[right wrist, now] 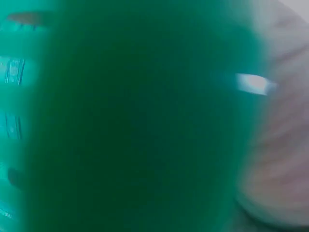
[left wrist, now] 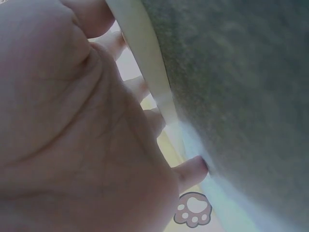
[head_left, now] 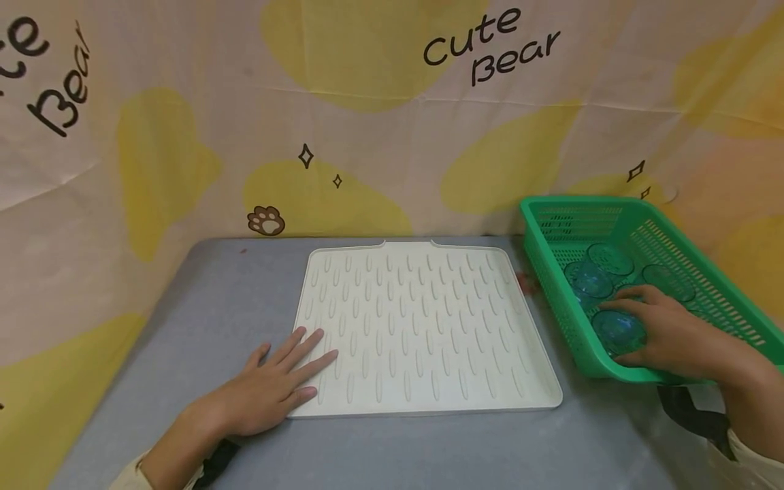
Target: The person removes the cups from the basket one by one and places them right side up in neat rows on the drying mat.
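Observation:
My left hand [head_left: 263,395] lies with spread fingers over the front left corner of a white draining tray [head_left: 410,327] with raised oval ridges. In the left wrist view the palm [left wrist: 82,135] is seen close up beside the tray's edge [left wrist: 149,58]. At the right, my right hand [head_left: 680,333] reaches into a green plastic basket [head_left: 551,299], fingers and thumb curved round a clear drinking glass [head_left: 618,331] with a bluish tint. The basket's wall [right wrist: 145,121] fills most of the right wrist view and hides that glass.
More clear glasses lie in the basket, among them one glass [head_left: 610,259] toward the back and another [head_left: 669,282] beyond the right hand. The grey tabletop [head_left: 429,449] meets a patterned cloth [head_left: 367,136] behind. The basket stands to the right of the tray.

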{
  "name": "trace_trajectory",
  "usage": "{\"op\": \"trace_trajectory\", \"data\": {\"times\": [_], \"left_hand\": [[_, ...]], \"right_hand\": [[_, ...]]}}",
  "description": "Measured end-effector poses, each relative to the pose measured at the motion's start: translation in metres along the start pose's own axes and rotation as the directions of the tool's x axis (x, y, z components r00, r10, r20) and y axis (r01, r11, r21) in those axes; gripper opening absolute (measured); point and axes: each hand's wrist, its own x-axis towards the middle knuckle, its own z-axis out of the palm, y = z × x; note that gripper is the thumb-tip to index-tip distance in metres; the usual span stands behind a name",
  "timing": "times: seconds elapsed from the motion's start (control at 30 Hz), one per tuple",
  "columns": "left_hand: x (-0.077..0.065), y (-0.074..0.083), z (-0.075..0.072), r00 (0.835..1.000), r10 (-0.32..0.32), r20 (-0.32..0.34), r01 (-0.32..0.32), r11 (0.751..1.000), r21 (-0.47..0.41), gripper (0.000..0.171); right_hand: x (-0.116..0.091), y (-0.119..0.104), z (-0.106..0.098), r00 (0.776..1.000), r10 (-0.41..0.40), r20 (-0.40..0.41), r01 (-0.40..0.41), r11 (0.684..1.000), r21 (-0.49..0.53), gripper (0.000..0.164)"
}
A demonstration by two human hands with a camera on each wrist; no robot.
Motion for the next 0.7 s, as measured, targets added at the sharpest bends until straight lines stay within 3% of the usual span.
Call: {"op": "trace_trajectory", "data": {"times": [0.13,0.3,0.57,0.7], "left_hand": [[0.001,0.0,0.001,1.0,-0.001,0.002,0.001,1.0,0.004,0.056],[0.002,-0.001,0.001,1.0,-0.008,0.004,0.008,1.0,0.016,0.056],[0.0,0.0,0.001,1.0,-0.001,-0.003,0.001,1.0,0.016,0.056],[-0.001,0.0,0.001,1.0,0.003,-0.005,-0.003,1.0,0.015,0.056]], "right_hand": [[-0.003,0.001,-0.004,0.999,0.018,-0.044,-0.017,1.0,0.018,0.078],[-0.005,0.002,-0.012,0.998,0.045,-0.041,-0.043,0.998,0.045,0.089],[-0.005,-0.004,-0.015,0.998,-0.003,-0.062,0.009,0.996,0.086,0.09],[-0.004,-0.005,-0.017,0.997,0.01,-0.078,0.0,0.992,0.124,0.093]]}}
